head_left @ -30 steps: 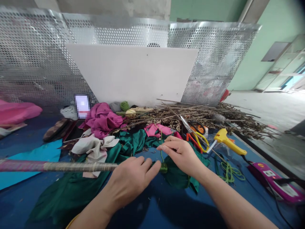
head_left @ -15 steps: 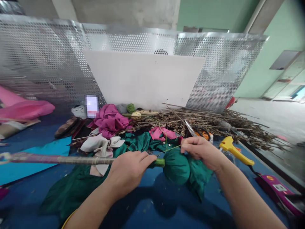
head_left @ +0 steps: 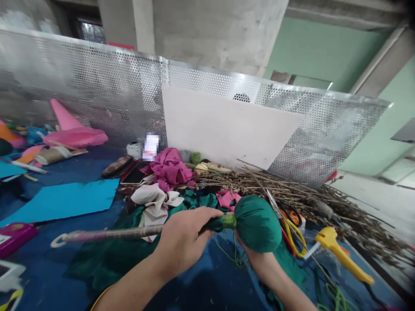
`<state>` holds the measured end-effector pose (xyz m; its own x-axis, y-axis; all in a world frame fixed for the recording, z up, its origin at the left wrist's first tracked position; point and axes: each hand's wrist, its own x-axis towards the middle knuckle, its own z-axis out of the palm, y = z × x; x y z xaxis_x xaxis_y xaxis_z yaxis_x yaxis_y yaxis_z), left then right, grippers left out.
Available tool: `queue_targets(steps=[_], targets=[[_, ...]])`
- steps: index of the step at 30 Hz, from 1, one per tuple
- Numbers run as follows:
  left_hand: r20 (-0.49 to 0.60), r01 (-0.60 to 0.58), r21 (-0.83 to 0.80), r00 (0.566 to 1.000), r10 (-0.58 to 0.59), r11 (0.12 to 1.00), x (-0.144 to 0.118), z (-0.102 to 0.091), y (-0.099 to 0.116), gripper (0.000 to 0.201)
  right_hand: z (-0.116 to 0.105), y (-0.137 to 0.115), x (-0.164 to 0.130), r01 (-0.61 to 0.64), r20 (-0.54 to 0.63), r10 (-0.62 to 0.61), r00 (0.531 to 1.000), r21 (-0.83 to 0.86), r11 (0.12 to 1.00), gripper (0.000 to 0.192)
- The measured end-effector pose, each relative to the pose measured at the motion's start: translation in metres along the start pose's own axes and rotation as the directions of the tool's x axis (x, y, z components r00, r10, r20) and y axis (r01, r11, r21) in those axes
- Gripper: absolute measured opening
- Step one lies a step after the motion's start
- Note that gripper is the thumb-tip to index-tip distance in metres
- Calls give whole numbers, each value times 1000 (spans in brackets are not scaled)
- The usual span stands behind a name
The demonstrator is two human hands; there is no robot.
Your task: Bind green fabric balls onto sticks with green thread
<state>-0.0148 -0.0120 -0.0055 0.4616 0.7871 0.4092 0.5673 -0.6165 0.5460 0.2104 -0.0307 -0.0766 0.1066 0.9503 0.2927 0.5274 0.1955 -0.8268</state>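
Observation:
My left hand [head_left: 184, 235] is wrapped around a tape-wound stick [head_left: 119, 233], held level, with a ring at its left end. At the right end sits a round ball covered in green cloth [head_left: 258, 223], bound at its neck with green yarn [head_left: 228, 221]. Under and behind the ball is my right hand [head_left: 259, 259], close to the bound neck; its fingers are mostly hidden by the ball. A loose loop of yarn hangs below the neck. Loose green cloth [head_left: 293, 270] lies to the right of the right wrist.
Scissors with yellow handles [head_left: 296, 237] and a yellow glue gun [head_left: 343, 255] lie at the right. Dry twigs [head_left: 324, 207] run along the back. Magenta cloth [head_left: 171, 168], pale cloth [head_left: 152, 201] and a blue sheet [head_left: 71, 198] lie to the left. A white board [head_left: 227, 129] leans on perforated metal.
My right hand has gone from pulling the yarn above the ball to underneath and behind it. The ball has risen slightly, and the head view has swung left.

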Motion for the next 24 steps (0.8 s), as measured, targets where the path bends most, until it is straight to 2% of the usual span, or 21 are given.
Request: queue_targets(steps=[2, 6, 7, 9, 10, 12, 14, 15, 17, 19, 20, 22, 24], targets=[[-13, 20, -47, 1000, -21, 999, 0, 0, 3, 47, 11, -3, -14, -107, 104, 89, 991, 181, 978, 45], [19, 73, -117, 997, -71, 990, -2, 2, 9, 45, 23, -14, -30, -210, 162, 148, 976, 494, 844, 52], [31, 81, -117, 997, -78, 990, -2, 3, 10, 44, 24, -18, -31, -209, 179, 133, 975, 533, 820, 51], [31, 78, -98, 997, -75, 992, -2, 5, 10, 43, 26, -25, -33, -164, 224, 60, 973, 485, 859, 38], [18, 77, -84, 997, -75, 994, -2, 5, 9, 42, 26, -28, -34, -102, 231, 3, 973, 417, 903, 30], [-23, 85, -54, 996, -86, 995, -1, 5, 6, 40, 26, -33, -38, 107, 164, -147, 975, 233, 967, 32], [-58, 103, -27, 993, -104, 994, 0, 5, 5, 39, 25, -37, -43, 306, 22, -307, 951, 28, 952, 32], [-60, 111, -16, 992, -112, 994, 0, 5, 5, 38, 23, -39, -45, 381, -54, -384, 922, -46, 923, 28], [-36, 120, -9, 992, -120, 993, 0, 8, 5, 38, 20, -44, -46, 525, -108, -531, 840, -80, 847, 24], [17, 113, -14, 993, -113, 993, -1, 13, 7, 40, 17, -48, -42, 627, -33, -626, 779, 77, 776, 25], [38, 107, -12, 994, -106, 994, -2, 16, 8, 41, 16, -50, -40, 612, 1, -626, 780, 211, 763, 28], [57, 98, 4, 994, -98, 995, -3, 21, 10, 41, 14, -52, -36, 456, 34, -522, 852, 439, 774, 37], [64, 101, 21, 993, -102, 995, -3, 24, 11, 39, 14, -51, -37, 321, 29, -382, 924, 489, 811, 41]])
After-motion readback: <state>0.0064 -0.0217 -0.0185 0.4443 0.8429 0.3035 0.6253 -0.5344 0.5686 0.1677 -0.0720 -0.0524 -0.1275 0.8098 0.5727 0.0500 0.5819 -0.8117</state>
